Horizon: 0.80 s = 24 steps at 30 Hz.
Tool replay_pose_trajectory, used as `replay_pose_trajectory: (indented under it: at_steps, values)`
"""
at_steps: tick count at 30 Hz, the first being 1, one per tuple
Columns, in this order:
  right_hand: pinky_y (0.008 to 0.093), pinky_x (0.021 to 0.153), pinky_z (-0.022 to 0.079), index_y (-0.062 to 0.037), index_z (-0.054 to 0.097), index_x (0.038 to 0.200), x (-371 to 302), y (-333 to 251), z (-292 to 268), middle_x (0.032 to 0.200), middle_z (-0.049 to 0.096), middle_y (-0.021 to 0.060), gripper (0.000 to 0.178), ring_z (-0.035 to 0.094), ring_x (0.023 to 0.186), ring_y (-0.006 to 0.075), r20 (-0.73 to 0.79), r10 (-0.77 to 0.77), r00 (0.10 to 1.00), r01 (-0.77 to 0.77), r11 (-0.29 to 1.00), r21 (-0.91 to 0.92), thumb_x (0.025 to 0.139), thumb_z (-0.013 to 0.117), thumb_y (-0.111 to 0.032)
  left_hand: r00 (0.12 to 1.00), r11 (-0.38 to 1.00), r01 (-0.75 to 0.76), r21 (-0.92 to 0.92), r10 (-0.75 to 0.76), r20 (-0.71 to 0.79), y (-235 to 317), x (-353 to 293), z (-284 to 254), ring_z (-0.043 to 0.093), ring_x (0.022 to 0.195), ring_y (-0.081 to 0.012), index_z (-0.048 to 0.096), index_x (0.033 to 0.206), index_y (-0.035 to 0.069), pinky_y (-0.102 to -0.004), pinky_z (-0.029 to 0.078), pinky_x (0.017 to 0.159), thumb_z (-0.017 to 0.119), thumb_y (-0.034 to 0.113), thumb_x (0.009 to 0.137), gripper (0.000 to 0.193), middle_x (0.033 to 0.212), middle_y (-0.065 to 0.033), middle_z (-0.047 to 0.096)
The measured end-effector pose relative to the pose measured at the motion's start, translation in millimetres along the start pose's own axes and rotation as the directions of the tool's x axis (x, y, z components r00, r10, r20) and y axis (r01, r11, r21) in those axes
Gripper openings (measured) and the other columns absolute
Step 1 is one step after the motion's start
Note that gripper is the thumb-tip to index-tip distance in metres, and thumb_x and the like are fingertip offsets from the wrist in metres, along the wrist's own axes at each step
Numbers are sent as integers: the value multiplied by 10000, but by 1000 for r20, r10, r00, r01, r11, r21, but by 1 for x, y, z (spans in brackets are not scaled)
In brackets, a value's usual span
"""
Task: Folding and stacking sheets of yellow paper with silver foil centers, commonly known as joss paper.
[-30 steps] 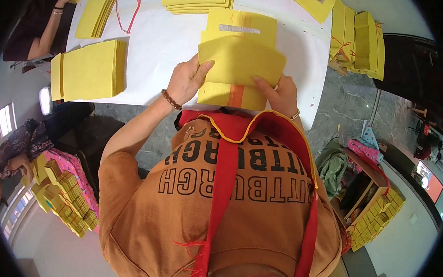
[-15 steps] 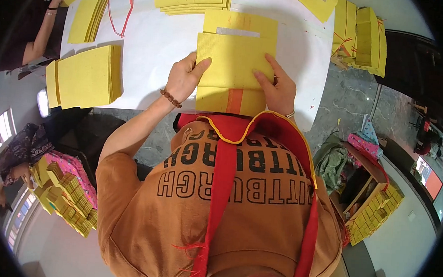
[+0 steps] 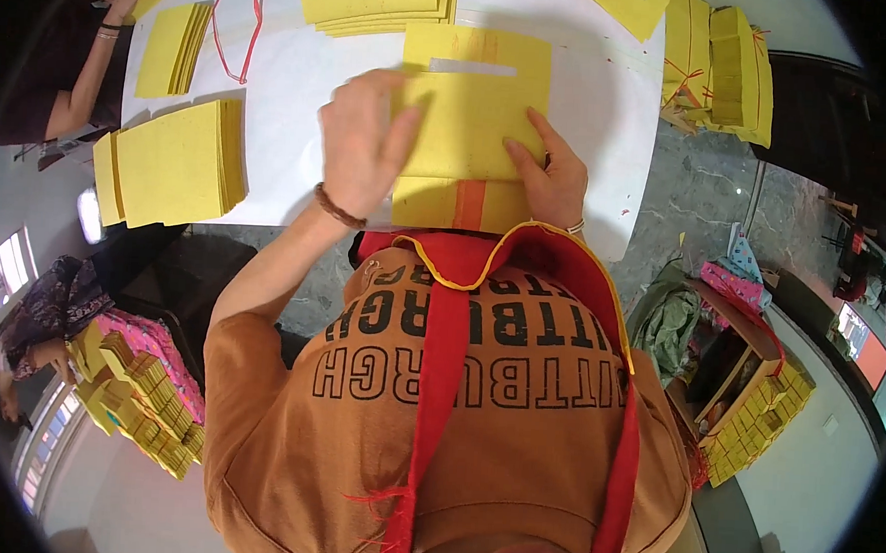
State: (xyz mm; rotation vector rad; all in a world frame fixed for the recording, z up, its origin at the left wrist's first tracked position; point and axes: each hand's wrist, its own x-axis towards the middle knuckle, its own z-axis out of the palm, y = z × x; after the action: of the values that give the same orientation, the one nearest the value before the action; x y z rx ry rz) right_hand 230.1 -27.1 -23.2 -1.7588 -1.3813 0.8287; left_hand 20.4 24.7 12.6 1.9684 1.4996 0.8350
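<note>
A white tabletop (image 3: 293,78) fills the upper middle of the view. Below and to the right of it lies a grey, marbled stone floor (image 3: 707,200). At lower left, windows (image 3: 7,274) let in bright daylight, and a pale wall (image 3: 101,489) runs beneath them. On the right stands a wooden box (image 3: 733,377) beside a pile of green cloth (image 3: 666,323). Further right a light wall (image 3: 814,466) meets a dark strip of floor (image 3: 725,537).

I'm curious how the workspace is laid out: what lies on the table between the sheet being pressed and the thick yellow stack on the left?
In the head view, only bare white table lies between the yellow sheet and the thick yellow stack.
</note>
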Motion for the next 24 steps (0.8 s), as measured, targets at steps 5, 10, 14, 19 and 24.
replay_pose_trajectory:
  at_steps: [5,10,14,19,24]
  values:
    - [339,685,483,-56,580,1130,2,0,-1,941,631,169,406,625,804,294,-19,-51,999,50,998,-37,771,665,-225,887,882,-442,163,403,226,23,-4,39,399,1159,-337,487,1207,65,-431,318,945,622,240,775,485,1250,-154,460]
    - [378,717,471,-77,600,1097,2,-8,-4,972,622,124,365,607,833,289,93,87,992,-84,996,-34,774,654,-238,871,823,-470,318,372,322,6,-10,57,363,1205,-307,498,1221,106,-443,286,980,595,357,780,516,1324,-139,398]
    - [435,846,410,-106,575,1136,3,-18,-6,1128,558,88,402,544,988,283,18,-186,982,169,838,-519,773,641,-267,864,827,-473,304,367,345,6,-12,58,344,1223,-310,485,1236,103,-449,267,992,576,342,781,522,1324,-141,392]
    - [457,1015,256,-87,426,1285,12,-14,17,1340,363,168,542,362,1225,322,384,-568,728,685,624,-376,865,467,-427,863,859,-449,246,347,366,1,-13,60,309,1246,-328,473,1225,36,-454,222,1018,494,234,783,484,1305,-151,400]
    - [468,1040,231,9,400,1276,12,-1,25,1366,328,214,589,306,1279,338,241,-526,815,572,797,-194,894,400,-439,918,962,-267,-55,271,291,-16,-6,61,343,1224,-340,473,1178,21,-434,223,1029,494,95,762,424,1293,-154,407]
